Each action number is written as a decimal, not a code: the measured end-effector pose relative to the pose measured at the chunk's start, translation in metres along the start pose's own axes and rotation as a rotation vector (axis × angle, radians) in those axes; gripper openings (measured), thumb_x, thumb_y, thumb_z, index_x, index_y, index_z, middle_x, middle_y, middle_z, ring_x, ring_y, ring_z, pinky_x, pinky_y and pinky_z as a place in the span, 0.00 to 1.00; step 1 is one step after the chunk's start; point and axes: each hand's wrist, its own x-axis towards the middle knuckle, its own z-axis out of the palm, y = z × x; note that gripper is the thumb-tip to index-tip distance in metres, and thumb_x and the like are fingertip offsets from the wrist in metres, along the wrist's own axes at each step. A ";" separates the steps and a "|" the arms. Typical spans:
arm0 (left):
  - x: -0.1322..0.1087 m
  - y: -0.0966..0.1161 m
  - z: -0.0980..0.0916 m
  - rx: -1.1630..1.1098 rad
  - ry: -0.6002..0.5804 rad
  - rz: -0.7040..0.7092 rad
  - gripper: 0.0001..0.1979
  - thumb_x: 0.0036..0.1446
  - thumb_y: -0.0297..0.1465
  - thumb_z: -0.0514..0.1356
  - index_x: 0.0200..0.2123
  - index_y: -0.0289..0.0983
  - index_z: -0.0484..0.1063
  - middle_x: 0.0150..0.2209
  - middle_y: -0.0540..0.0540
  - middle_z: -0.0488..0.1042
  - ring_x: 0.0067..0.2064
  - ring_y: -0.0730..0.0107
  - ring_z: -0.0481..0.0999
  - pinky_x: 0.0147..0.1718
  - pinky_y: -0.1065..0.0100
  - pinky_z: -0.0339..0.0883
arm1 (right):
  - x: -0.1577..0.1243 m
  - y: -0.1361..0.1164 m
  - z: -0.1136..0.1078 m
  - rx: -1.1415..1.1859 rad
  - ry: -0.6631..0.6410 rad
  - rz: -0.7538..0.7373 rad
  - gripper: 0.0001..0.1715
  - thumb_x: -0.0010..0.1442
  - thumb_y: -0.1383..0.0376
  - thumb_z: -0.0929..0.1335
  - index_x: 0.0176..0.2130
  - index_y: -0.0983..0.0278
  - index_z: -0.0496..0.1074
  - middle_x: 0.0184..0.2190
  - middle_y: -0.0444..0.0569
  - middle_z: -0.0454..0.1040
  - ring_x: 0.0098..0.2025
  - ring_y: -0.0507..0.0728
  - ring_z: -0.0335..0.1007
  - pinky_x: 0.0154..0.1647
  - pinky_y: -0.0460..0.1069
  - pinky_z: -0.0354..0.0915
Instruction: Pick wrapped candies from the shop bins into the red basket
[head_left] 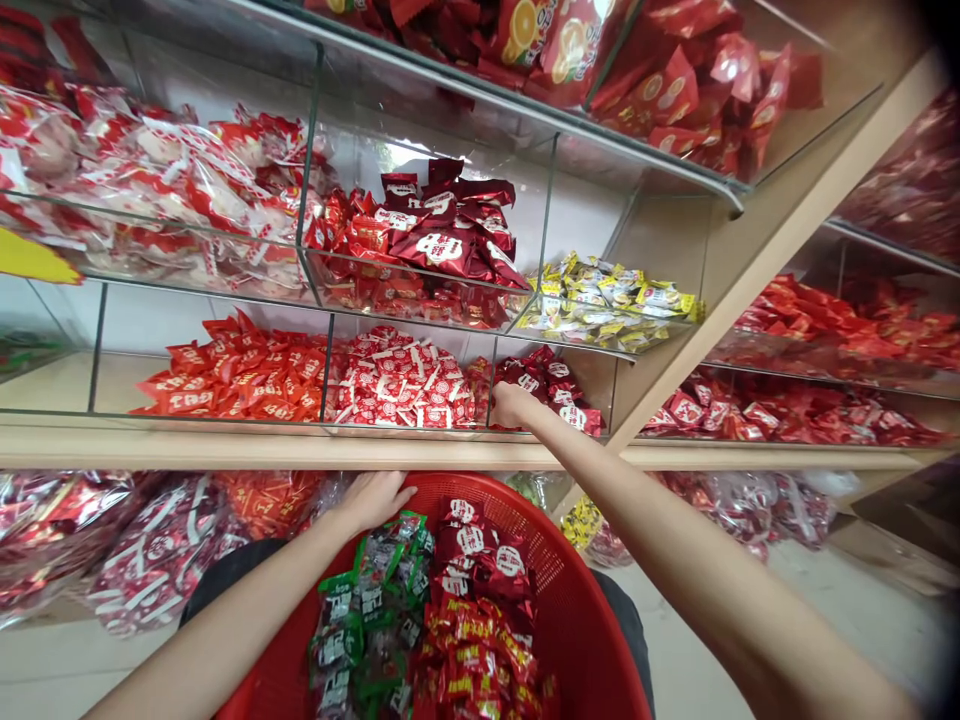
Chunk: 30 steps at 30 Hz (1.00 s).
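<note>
A red plastic basket (577, 590) stands low in front of me, between my knees. My left hand (375, 498) is at its far left rim, thumb over the inside, the other fingers partly hidden. The basket holds green-wrapped snack packets (367, 610), dark red packets (480, 550) and red-and-yellow packets (476, 660). My right hand (514, 405) reaches into a bottom shelf compartment, beside the glass divider and in front of dark red packets (559, 385). Its fingers are curled; what they hold, if anything, is hidden.
Glass-fronted shelves hold red-and-white packets (405, 380), orange-red packets (240, 370), yellow packets (607, 295) and more dark red packets (450, 225). A wooden ledge (187, 448) runs above the basket. Bagged packets (157, 560) lie underneath. A slanting wooden post (720, 290) stands right.
</note>
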 end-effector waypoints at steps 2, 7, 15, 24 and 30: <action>0.000 0.000 -0.001 0.008 -0.004 0.001 0.17 0.58 0.41 0.47 0.40 0.37 0.66 0.43 0.38 0.73 0.45 0.58 0.73 0.43 0.63 0.63 | 0.001 0.000 0.000 0.001 0.004 0.002 0.23 0.47 0.68 0.69 0.44 0.71 0.69 0.42 0.62 0.72 0.42 0.61 0.70 0.34 0.47 0.64; 0.001 0.001 -0.003 0.017 -0.016 0.004 0.17 0.58 0.41 0.48 0.41 0.36 0.66 0.43 0.37 0.73 0.46 0.57 0.72 0.43 0.62 0.63 | -0.002 0.013 -0.010 0.029 0.025 -0.009 0.17 0.49 0.64 0.69 0.40 0.70 0.70 0.37 0.55 0.73 0.37 0.57 0.69 0.32 0.46 0.62; 0.005 0.003 -0.004 0.021 -0.059 0.007 0.18 0.58 0.42 0.46 0.42 0.37 0.66 0.42 0.40 0.74 0.45 0.59 0.72 0.43 0.64 0.62 | -0.087 0.066 -0.037 0.419 0.179 -0.212 0.17 0.53 0.58 0.66 0.39 0.68 0.70 0.32 0.47 0.71 0.31 0.52 0.64 0.31 0.47 0.61; 0.006 0.004 -0.003 0.098 -0.053 0.030 0.19 0.59 0.42 0.44 0.44 0.36 0.64 0.44 0.39 0.72 0.45 0.58 0.71 0.43 0.64 0.62 | -0.180 0.071 0.120 0.247 -0.203 -0.286 0.11 0.54 0.67 0.65 0.40 0.63 0.68 0.38 0.49 0.71 0.41 0.56 0.65 0.40 0.48 0.60; 0.006 0.005 -0.003 0.117 -0.058 0.028 0.20 0.59 0.42 0.44 0.44 0.35 0.65 0.43 0.38 0.72 0.45 0.57 0.72 0.42 0.63 0.63 | -0.184 0.060 0.159 -0.028 -0.247 -0.267 0.12 0.55 0.69 0.63 0.41 0.63 0.68 0.44 0.53 0.70 0.46 0.60 0.63 0.43 0.51 0.60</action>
